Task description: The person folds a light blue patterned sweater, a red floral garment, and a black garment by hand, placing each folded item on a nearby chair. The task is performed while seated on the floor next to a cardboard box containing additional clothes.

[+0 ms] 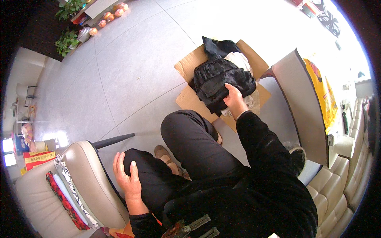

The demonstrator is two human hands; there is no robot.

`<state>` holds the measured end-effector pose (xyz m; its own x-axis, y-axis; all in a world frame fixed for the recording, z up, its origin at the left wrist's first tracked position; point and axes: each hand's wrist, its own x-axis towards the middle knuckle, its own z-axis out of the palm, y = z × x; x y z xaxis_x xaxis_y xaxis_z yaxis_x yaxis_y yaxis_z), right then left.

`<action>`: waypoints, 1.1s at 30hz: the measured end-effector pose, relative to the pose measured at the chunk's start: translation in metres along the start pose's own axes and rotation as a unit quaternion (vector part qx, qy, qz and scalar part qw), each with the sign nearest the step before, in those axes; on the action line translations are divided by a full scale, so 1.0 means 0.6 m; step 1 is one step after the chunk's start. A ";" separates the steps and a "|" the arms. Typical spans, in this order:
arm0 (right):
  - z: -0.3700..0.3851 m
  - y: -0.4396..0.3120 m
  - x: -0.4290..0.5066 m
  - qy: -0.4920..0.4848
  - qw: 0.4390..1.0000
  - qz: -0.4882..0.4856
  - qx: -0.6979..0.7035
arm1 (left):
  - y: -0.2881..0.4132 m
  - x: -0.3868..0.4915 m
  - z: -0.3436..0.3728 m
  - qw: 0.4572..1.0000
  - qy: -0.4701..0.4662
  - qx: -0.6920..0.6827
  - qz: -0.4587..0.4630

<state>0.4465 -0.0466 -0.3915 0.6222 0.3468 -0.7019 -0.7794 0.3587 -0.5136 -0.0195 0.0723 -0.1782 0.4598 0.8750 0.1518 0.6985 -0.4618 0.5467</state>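
An open cardboard box (186, 99) stands on the floor before my knees, heaped with clothes. My right hand (235, 99) grips the near right side of a bunched black garment (215, 77) on top of the heap. White cloth (239, 60) and another dark garment (218, 47) show at the far side. My left hand (128, 178) is raised beside my left knee, fingers apart and holding nothing. Left of it, folded cloths lie on a beige chair (98, 178): a red patterned one (64, 199), a light blue one (70, 197) and a black-and-white one (76, 193).
At the right stands a table (293, 92) with a yellow package (320, 92) and a white cup (343, 147). A tufted beige sofa (330, 184) is behind it. Potted plants (67, 43) and wrapped round fruit (110, 17) are at the upper left.
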 end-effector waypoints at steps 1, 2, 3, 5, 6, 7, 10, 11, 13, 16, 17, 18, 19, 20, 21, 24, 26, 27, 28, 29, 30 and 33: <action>-0.002 -0.002 -0.005 -0.029 0.999 -0.016 -0.004 | 0.000 0.000 0.001 1.000 -0.002 -0.006 -0.003; -0.004 -0.003 -0.011 -0.049 0.998 -0.030 -0.006 | 0.000 0.000 0.001 1.000 -0.002 -0.011 -0.006; -0.002 -0.007 -0.019 -0.073 0.996 -0.041 0.006 | 0.000 0.000 0.002 1.000 -0.001 -0.015 -0.009; 0.008 -0.017 -0.040 -0.090 0.994 -0.060 0.031 | 0.000 0.001 0.003 1.000 0.002 -0.024 -0.007; 0.015 -0.027 -0.055 -0.104 0.991 -0.080 0.016 | 0.000 0.002 0.004 1.000 0.004 -0.030 -0.004; 0.027 -0.039 -0.072 -0.163 0.983 -0.083 0.024 | 0.000 0.003 0.005 1.000 0.005 -0.020 -0.001; 0.083 -0.077 -0.133 -0.216 0.972 -0.089 0.015 | 0.000 0.003 0.008 1.000 0.010 -0.009 0.003; 0.106 -0.091 -0.158 -0.246 0.966 -0.082 0.006 | 0.000 0.002 0.009 1.000 0.011 -0.008 0.004; 0.152 -0.114 -0.216 -0.330 0.939 -0.097 0.004 | 0.000 0.000 0.012 1.000 0.019 -0.007 0.014; 0.231 -0.131 -0.308 -0.427 0.899 -0.096 0.001 | -0.001 -0.002 0.020 0.999 0.031 0.020 0.030; 0.254 -0.133 -0.340 -0.418 0.905 -0.082 -0.002 | -0.001 -0.002 0.024 0.998 0.036 0.033 0.029; 0.275 -0.133 -0.373 -0.430 0.900 -0.067 -0.003 | -0.001 -0.002 0.027 0.998 0.042 0.041 0.039; 0.293 -0.131 -0.405 -0.442 0.895 -0.051 -0.005 | 0.000 -0.002 0.031 0.997 0.047 0.046 0.051; 0.306 -0.128 -0.438 -0.509 0.860 -0.011 0.028 | 0.002 -0.002 0.034 0.995 0.059 0.042 0.072; 0.324 -0.125 -0.466 -0.529 0.848 0.020 0.029 | 0.006 -0.002 0.038 0.994 0.063 0.035 0.086; 0.360 -0.111 -0.545 -0.646 0.756 0.092 0.053 | 0.023 -0.007 0.053 0.990 0.077 0.032 0.115; 0.371 -0.103 -0.591 -0.693 0.708 0.117 0.068 | 0.033 -0.006 0.064 0.991 0.085 0.009 0.106; 0.372 -0.103 -0.610 -0.713 0.682 0.138 0.086 | 0.038 -0.008 0.071 0.991 0.093 0.000 0.094; 0.373 -0.103 -0.625 -0.728 0.663 0.149 0.096 | 0.036 0.000 0.075 0.990 0.064 -0.007 0.124; 0.370 -0.104 -0.638 -0.717 0.675 0.147 0.090 | 0.034 0.007 0.078 0.985 0.047 -0.016 0.167; 0.362 -0.111 -0.647 -0.714 0.683 0.132 0.085 | 0.033 0.005 0.085 0.909 0.175 0.190 0.326; 0.330 -0.131 -0.656 -0.688 0.712 0.106 0.096 | 0.024 0.009 0.094 0.970 0.141 0.087 0.180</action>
<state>0.2775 -0.0398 0.0225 0.0790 0.8838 0.4611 -0.9239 0.2387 -0.2992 0.0241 0.0620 -0.2157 0.5399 0.6466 0.5389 0.6141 -0.7404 0.2731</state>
